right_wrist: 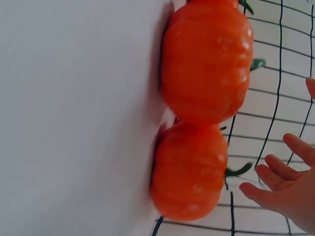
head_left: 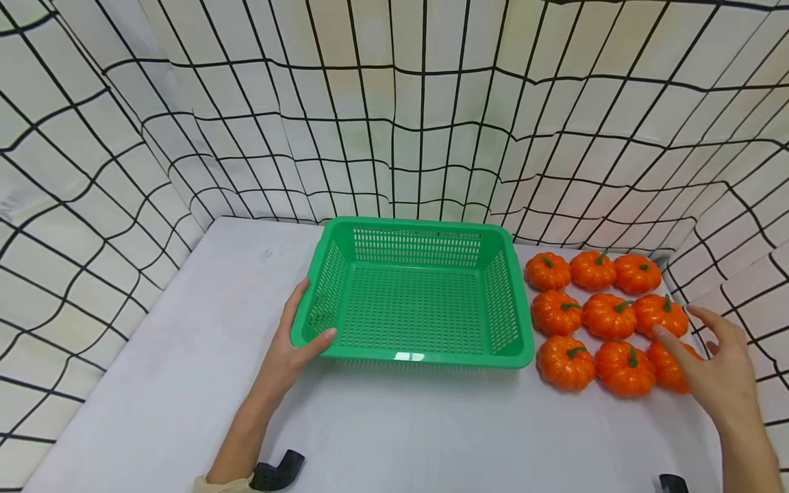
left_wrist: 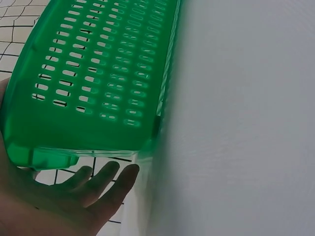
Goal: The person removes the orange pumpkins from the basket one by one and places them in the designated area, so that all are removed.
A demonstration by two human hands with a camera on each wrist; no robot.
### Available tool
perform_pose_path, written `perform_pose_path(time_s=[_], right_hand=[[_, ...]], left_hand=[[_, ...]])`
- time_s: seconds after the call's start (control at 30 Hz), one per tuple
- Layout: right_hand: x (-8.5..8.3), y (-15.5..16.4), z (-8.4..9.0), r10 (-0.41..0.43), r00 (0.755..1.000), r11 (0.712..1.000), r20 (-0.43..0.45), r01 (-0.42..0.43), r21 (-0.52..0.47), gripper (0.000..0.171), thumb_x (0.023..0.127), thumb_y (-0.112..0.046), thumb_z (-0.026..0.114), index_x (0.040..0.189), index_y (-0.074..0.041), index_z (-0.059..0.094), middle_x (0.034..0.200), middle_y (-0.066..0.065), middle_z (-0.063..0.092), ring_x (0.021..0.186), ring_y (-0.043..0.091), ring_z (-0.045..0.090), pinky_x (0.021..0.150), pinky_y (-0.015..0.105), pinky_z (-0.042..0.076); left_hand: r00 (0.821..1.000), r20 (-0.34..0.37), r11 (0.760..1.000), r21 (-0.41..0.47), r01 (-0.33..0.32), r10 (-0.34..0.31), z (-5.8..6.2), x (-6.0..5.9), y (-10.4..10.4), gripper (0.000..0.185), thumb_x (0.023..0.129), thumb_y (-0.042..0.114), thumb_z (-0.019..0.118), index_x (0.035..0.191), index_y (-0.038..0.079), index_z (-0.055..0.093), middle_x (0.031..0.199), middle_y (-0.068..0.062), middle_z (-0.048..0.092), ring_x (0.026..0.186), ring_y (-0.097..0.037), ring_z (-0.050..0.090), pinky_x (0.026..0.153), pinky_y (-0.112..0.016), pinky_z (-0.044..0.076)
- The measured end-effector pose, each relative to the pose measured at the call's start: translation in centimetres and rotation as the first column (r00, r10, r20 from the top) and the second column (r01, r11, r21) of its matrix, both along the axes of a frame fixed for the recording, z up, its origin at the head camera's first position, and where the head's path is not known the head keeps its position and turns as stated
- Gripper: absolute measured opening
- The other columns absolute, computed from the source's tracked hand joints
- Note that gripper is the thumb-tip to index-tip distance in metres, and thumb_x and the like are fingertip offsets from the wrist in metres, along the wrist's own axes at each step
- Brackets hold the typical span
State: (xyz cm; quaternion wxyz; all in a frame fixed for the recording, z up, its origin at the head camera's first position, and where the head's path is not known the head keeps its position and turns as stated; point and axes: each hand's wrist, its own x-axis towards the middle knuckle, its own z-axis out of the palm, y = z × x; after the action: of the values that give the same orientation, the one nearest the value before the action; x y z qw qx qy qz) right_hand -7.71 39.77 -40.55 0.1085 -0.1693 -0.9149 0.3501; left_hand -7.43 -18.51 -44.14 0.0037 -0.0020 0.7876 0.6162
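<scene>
A green plastic basket with slotted walls stands on the white table, and nothing lies in it. My left hand grips its near left corner, thumb over the front rim and fingers along the outer left side. In the left wrist view, the fingertips show beside the basket's slotted wall. Small orange pumpkins with green stems sit right of the basket in three rows of three. Above the near right pumpkin, my right hand has its thumb and fingers spread, holding nothing.
White walls covered by black wire mesh rise behind the table and along both sides. White tabletop extends in front of the basket and to its left. The mesh stands close beside the right-hand pumpkins.
</scene>
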Motion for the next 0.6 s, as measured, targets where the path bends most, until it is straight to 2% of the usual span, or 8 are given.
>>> perform_pose_path(time_s=[0.1,0.27,0.37,0.43,0.5,0.6], right_hand=[[-0.4,-1.0,0.3,0.039,0.998,0.999,-0.040,-0.040,-0.009,0.071,0.102,-0.033,0.067,0.159,-0.003,0.038,0.164,0.029,0.028,0.150,0.051,0.027,0.127,0.064,0.018],[-1.3,-2.9,0.9,0.118,0.991,0.993,-0.070,-0.119,-0.008,0.071,0.101,-0.034,0.067,0.158,-0.004,0.038,0.166,0.028,0.026,0.148,0.056,0.027,0.120,0.076,0.019],[-1.9,-4.5,1.0,0.179,0.979,0.984,-0.099,-0.179,0.011,0.072,0.101,-0.033,0.068,0.158,-0.001,0.038,0.166,0.028,0.026,0.149,0.057,0.027,0.116,0.080,0.019],[-2.3,-5.5,1.2,0.213,0.970,0.977,-0.114,-0.212,0.017,0.073,0.100,-0.032,0.069,0.158,0.000,0.038,0.167,0.027,0.025,0.150,0.057,0.025,0.116,0.080,0.020],[-2.7,-6.5,1.3,0.246,0.961,0.969,-0.124,-0.243,0.039,0.074,0.099,-0.033,0.070,0.157,0.001,0.039,0.168,0.026,0.025,0.152,0.056,0.023,0.116,0.080,0.020],[-3.3,-7.8,1.6,0.289,0.949,0.957,-0.127,-0.281,0.077,0.076,0.098,-0.035,0.072,0.158,-0.001,0.039,0.169,0.025,0.025,0.153,0.054,0.022,0.115,0.081,0.021]], left_hand=[[1.000,0.007,0.998,-0.058,0.012,-0.011,0.4,0.0,-0.1,0.093,0.095,0.027,0.072,0.165,0.046,0.013,0.175,-0.003,0.014,0.160,-0.033,0.018,0.121,-0.065,0.024],[0.999,0.024,0.987,-0.157,0.031,-0.027,1.3,0.0,-0.5,0.096,0.094,0.033,0.074,0.165,0.047,0.011,0.176,-0.007,0.012,0.159,-0.039,0.019,0.119,-0.069,0.027],[0.999,0.025,0.971,-0.239,0.027,-0.021,1.8,0.2,-0.8,0.095,0.095,0.038,0.073,0.166,0.042,0.010,0.175,-0.011,0.013,0.155,-0.042,0.025,0.116,-0.070,0.031],[1.000,0.009,0.951,-0.309,0.014,-0.012,2.2,0.2,-0.9,0.093,0.095,0.042,0.072,0.167,0.034,0.013,0.174,-0.013,0.013,0.152,-0.043,0.030,0.114,-0.070,0.034],[1.000,-0.012,0.922,-0.388,-0.002,-0.002,2.6,0.1,-1.0,0.092,0.095,0.045,0.071,0.168,0.027,0.017,0.174,-0.014,0.014,0.148,-0.044,0.036,0.112,-0.068,0.038],[0.999,-0.036,0.857,-0.514,-0.025,0.007,3.4,-0.4,-0.9,0.090,0.095,0.052,0.068,0.166,0.021,0.023,0.174,-0.015,0.013,0.147,-0.048,0.040,0.106,-0.072,0.042]])
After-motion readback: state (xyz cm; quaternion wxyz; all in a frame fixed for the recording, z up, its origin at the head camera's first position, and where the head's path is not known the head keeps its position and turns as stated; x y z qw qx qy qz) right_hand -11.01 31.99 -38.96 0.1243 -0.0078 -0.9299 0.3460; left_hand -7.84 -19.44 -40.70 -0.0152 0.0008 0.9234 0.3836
